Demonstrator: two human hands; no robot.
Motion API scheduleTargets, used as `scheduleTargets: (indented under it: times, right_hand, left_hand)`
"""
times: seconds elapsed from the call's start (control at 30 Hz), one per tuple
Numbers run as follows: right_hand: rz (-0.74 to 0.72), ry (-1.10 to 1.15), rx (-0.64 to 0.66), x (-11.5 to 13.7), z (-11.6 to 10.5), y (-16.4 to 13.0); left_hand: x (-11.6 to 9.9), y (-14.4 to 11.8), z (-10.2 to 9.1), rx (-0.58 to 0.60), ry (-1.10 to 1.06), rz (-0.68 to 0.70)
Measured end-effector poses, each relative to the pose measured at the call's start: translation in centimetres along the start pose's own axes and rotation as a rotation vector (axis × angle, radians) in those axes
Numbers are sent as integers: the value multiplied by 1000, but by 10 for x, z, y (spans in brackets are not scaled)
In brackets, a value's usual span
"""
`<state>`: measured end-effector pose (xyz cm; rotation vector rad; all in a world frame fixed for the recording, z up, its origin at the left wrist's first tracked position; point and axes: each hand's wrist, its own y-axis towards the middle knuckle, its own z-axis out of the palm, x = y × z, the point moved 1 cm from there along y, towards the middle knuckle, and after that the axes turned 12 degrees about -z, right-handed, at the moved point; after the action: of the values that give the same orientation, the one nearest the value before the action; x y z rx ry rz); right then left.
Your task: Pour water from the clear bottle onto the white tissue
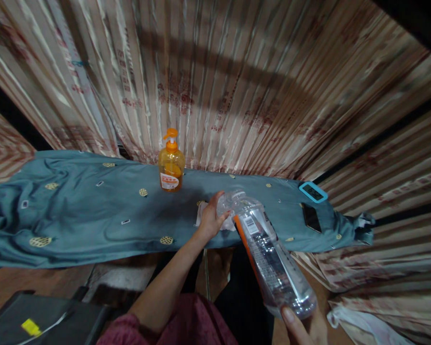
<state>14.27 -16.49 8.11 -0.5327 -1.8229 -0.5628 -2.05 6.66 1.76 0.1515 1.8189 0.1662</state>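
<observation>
A large clear plastic bottle (273,258) with an orange stripe and a barcode label is held tilted in front of me, its base toward my body. My left hand (211,218) closes around its neck end, over the cloth-covered table. Something pale and thin, like a tissue (200,213), shows beside and under those fingers. At the base, my right hand (303,328) grips the bottle, thumb on top; its other fingers are mostly hidden. A pump bottle (171,165) with an orange top and some amber liquid stands upright to the left of my hands.
A patterned teal cloth (93,215) covers the narrow table. On its right end lie a blue-framed digital clock (313,192) and a dark phone (311,218). Draped, printed sheeting (215,86) hangs behind. At lower left is a dark case (57,318) with a yellow tag.
</observation>
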Motion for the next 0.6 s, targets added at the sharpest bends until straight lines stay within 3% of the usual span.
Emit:
scheduleTargets:
  times: [0.6]
  right_hand:
    - [-53, 6, 26, -7, -3, 2]
  left_hand:
    - [-1, -1, 0, 2, -13, 11]
